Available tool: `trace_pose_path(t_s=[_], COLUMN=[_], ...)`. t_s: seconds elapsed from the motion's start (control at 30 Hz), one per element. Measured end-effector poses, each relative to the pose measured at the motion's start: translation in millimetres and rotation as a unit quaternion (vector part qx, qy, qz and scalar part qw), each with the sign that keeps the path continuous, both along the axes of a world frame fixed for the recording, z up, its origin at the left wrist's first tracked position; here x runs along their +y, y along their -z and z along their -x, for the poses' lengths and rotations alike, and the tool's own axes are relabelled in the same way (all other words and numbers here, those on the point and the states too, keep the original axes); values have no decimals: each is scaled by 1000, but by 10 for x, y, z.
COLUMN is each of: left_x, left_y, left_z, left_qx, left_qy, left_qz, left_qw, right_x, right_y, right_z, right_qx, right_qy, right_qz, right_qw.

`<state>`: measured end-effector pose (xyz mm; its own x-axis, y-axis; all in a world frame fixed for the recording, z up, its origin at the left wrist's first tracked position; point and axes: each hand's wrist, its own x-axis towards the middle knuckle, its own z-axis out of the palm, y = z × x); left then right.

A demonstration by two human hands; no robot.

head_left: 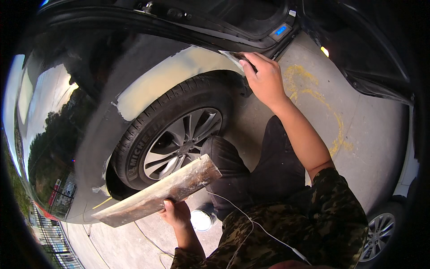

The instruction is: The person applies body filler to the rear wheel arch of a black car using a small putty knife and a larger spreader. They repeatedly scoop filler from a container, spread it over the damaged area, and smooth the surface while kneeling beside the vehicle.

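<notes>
My right hand point(266, 81) is closed on a thin putty spreader point(231, 57), whose blade lies at the right end of a cream band of body filler point(162, 81). That band curves along the dark car's wheel arch, above the tyre point(131, 141). Lower down, my left hand point(176, 215) grips the edge of a long, flat putty board point(156, 193). Pale, dried smears cover the board, which is tilted in front of the lower part of the alloy wheel point(183, 143). Some of my left fingers are hidden beneath it.
An open car door point(358, 49) hangs at the upper right, beside the door sill point(264, 38). A can with a white top point(201, 220) stands on the floor below the board. A white cable point(251, 220) runs across my shirt. Another car's wheel point(379, 235) shows at lower right.
</notes>
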<state>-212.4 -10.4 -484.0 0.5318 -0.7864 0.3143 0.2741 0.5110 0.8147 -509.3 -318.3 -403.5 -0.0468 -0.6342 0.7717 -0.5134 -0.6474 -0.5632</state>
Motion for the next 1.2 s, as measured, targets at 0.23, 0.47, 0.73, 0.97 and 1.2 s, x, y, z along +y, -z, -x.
trace_pose_path(t_s=[0.23,0.47,0.73,0.97,1.2], left_x=[-2,-19,-59,-195,-247], left_y=[62,14,-4,3,-78], left_z=[-7,37,84,245,377], left_qx=[-7,-12,-33,-7,-23], left_qy=[-13,-7,20,81,105], left_qz=[-5,-16,-5,2,8], left_qw=[1000,1000,999,997,994], right_x=[-15,-5,19,407,982], right_y=[19,23,124,266,163], right_z=[29,49,384,643,404], right_qx=[32,69,-6,-266,-216], right_qy=[5,8,38,-307,-573], right_qz=[4,-18,-15,-294,-262], right_qw=[999,997,999,865,746])
